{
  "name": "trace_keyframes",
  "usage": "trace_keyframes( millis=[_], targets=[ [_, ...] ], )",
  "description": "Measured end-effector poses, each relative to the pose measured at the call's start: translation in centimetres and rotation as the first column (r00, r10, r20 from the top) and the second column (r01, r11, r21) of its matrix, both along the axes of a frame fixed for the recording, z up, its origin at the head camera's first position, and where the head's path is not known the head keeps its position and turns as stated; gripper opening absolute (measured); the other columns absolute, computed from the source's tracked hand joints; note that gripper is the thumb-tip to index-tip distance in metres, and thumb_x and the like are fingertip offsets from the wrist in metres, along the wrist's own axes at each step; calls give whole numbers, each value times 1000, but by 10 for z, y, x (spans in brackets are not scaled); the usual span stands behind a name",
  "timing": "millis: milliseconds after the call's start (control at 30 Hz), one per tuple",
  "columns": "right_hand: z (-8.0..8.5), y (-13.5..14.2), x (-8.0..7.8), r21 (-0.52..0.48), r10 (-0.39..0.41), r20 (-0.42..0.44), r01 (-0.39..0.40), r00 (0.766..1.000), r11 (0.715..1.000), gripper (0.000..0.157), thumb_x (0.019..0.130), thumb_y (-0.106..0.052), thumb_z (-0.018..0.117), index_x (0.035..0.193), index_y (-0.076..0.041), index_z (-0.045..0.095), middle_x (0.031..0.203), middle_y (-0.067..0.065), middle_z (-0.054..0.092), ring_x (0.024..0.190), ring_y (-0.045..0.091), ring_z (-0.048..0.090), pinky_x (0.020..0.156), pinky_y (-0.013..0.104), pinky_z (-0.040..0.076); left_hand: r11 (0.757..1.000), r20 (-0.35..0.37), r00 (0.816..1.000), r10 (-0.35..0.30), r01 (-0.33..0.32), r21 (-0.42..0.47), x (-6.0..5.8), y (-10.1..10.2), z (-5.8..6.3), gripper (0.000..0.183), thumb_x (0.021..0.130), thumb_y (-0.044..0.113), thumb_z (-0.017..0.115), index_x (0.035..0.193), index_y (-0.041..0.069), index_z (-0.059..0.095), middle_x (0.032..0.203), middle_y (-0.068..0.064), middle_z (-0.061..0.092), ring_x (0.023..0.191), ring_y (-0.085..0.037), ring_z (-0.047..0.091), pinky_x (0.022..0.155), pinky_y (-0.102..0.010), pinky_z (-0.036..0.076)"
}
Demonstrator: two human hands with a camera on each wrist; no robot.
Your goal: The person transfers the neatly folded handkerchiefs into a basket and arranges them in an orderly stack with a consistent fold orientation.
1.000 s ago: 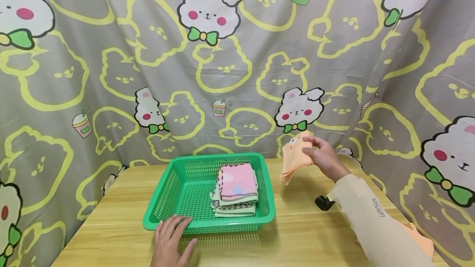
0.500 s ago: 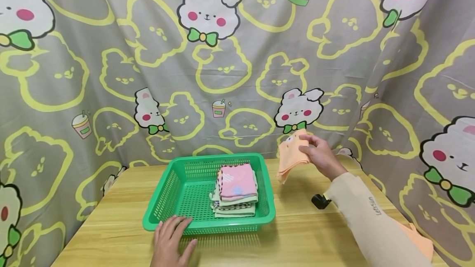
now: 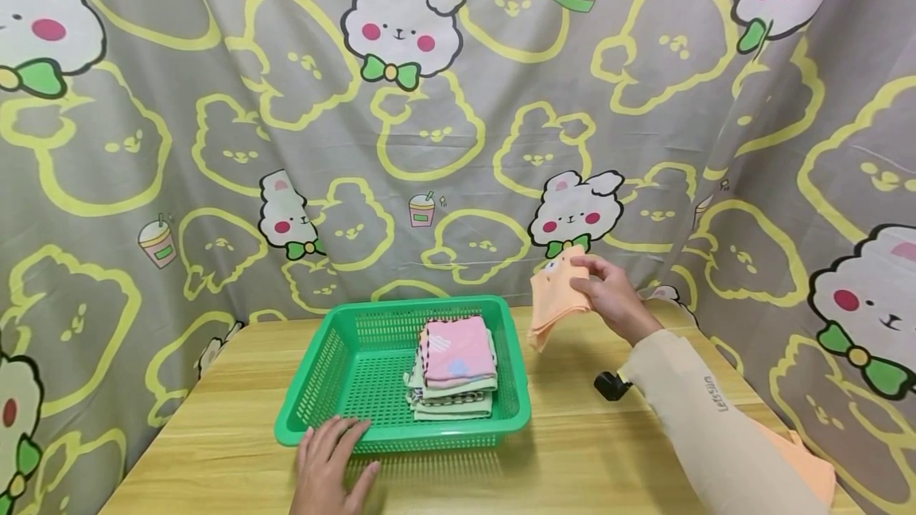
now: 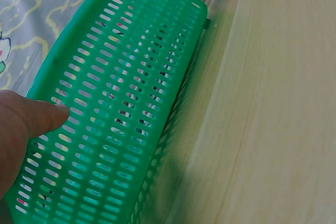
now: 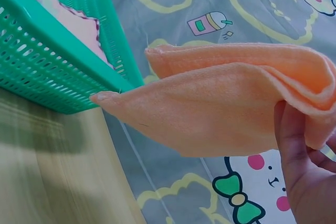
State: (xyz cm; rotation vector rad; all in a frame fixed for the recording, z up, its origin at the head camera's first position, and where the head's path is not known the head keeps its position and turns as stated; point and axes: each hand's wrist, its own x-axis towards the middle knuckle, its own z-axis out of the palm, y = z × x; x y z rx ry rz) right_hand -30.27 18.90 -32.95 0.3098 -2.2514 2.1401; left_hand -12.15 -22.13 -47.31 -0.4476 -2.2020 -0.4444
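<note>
A folded orange small towel [image 3: 560, 292] with a face-like patch is pinched between the thumb and fingers of my right hand [image 3: 611, 296]. It hangs in the air just right of the green basket [image 3: 517, 396]; the right wrist view shows its folded layers [image 5: 199, 103] fanned apart. Inside the basket, on its right side, sits a stack of folded cloths [image 3: 458, 364], a pink one on top. My left hand [image 3: 331, 459] rests its relaxed fingers on the basket's near rim. In the left wrist view its thumb [image 4: 44, 118] lies over the outer wall, the other fingers hidden.
More orange cloth [image 3: 805, 459] lies at the right, partly behind the sleeve [image 3: 694, 412]. A small black device [image 3: 611, 385] is at the right wrist. The wooden table [image 3: 215, 420] ends at a patterned curtain [image 3: 444, 125] behind and at both sides.
My right hand has moved slightly left toward the basket, carrying the orange towel with it. The left hand and the basket have stayed in place.
</note>
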Motion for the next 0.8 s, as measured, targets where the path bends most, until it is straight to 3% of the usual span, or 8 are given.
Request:
trace_keyframes(
  millis=[800],
  targets=[
    [2,-21,-3,-70,6,-35,-8,999,997,47,94,-1,53,137,11,39,114,14,41,80,8,59,68,21,54,1000,-3,1000,-1,1,-2,-1,0,-2,56,65,24,79,117,8,64,113,-13,61,110,-35,48,112,-32,3]
  ],
)
